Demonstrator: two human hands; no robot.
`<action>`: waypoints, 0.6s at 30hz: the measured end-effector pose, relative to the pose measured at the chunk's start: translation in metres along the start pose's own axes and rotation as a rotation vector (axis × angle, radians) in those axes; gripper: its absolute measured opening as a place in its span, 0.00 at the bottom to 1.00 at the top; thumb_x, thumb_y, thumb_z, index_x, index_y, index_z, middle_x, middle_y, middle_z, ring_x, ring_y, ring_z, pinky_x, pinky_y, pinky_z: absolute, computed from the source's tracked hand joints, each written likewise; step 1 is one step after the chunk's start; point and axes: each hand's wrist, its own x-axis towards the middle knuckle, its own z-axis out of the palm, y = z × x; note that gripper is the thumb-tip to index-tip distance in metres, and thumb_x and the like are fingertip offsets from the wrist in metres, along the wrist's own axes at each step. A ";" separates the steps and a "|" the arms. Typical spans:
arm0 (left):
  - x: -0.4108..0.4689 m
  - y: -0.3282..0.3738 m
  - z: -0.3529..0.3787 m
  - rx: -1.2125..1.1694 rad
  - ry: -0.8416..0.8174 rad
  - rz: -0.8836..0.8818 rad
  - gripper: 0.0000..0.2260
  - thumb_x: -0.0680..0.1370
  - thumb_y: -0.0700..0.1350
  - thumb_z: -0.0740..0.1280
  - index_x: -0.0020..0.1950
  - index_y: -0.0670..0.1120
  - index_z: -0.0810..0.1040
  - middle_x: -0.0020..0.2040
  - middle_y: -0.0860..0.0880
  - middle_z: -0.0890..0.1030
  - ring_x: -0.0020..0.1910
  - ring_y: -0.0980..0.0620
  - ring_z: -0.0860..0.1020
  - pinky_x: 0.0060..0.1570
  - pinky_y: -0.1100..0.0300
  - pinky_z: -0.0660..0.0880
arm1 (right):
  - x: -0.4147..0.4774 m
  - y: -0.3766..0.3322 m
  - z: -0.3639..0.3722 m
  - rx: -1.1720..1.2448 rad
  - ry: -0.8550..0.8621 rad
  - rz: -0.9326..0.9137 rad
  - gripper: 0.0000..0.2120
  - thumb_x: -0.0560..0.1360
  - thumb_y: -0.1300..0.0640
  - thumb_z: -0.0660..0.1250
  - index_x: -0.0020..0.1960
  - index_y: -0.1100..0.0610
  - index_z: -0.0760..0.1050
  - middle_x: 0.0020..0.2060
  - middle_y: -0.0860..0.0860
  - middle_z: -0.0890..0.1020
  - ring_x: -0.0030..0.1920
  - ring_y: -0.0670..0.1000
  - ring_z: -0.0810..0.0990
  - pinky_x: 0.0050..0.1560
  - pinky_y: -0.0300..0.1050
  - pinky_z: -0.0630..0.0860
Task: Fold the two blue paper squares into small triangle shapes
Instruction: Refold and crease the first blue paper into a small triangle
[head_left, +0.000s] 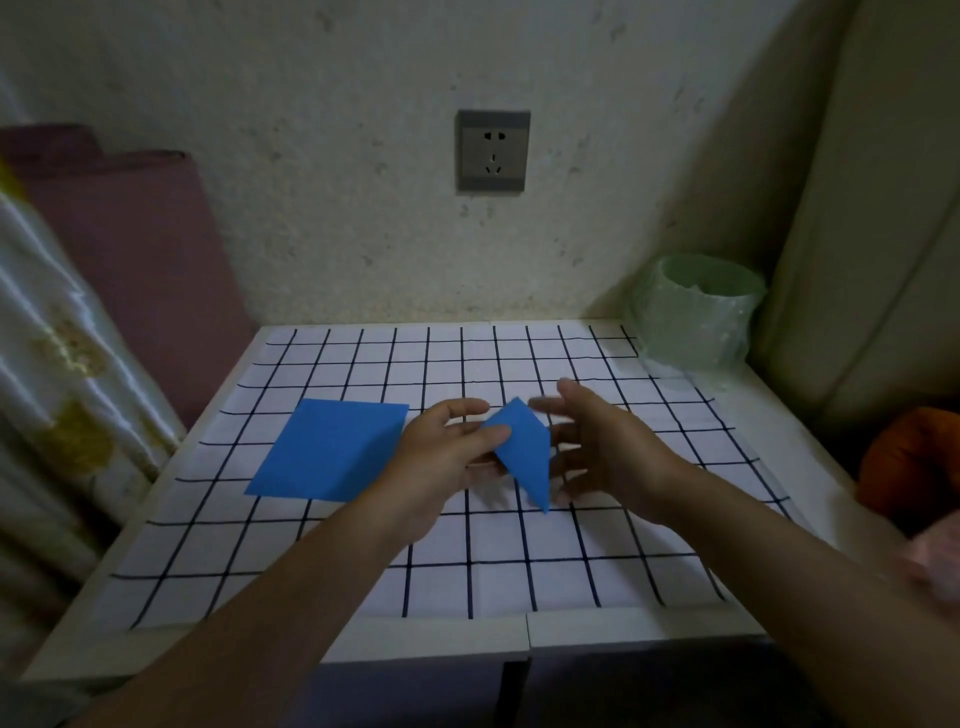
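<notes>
Left hand (447, 441) on folded paper (524, 452), flat blue square (327, 452) beside.

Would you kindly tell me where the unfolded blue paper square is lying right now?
In the head view, the unfolded blue paper square lies flat on the grid-patterned table, left of centre, just left of the left hand.

Grid-lined table (519, 561), blue paper square (327, 452), green cup (696, 317)
</notes>
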 end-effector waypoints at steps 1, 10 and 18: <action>0.001 -0.001 0.000 -0.028 0.016 0.010 0.15 0.75 0.37 0.72 0.61 0.44 0.75 0.55 0.42 0.83 0.50 0.46 0.84 0.50 0.51 0.82 | -0.001 0.000 -0.002 -0.016 -0.055 0.041 0.25 0.75 0.34 0.62 0.62 0.49 0.78 0.49 0.56 0.84 0.44 0.56 0.83 0.39 0.49 0.81; 0.001 -0.004 -0.001 0.163 -0.011 0.040 0.09 0.78 0.38 0.69 0.57 0.44 0.82 0.48 0.48 0.86 0.47 0.50 0.85 0.44 0.59 0.82 | 0.004 0.008 -0.001 -0.224 0.135 -0.073 0.01 0.73 0.56 0.74 0.43 0.53 0.83 0.38 0.51 0.85 0.36 0.52 0.84 0.35 0.44 0.80; -0.001 0.001 -0.003 0.189 0.017 -0.013 0.04 0.79 0.44 0.69 0.51 0.45 0.81 0.43 0.44 0.86 0.42 0.46 0.86 0.38 0.60 0.81 | 0.005 0.003 -0.002 -0.272 0.113 -0.074 0.01 0.74 0.57 0.73 0.44 0.53 0.83 0.39 0.51 0.86 0.36 0.48 0.84 0.35 0.39 0.79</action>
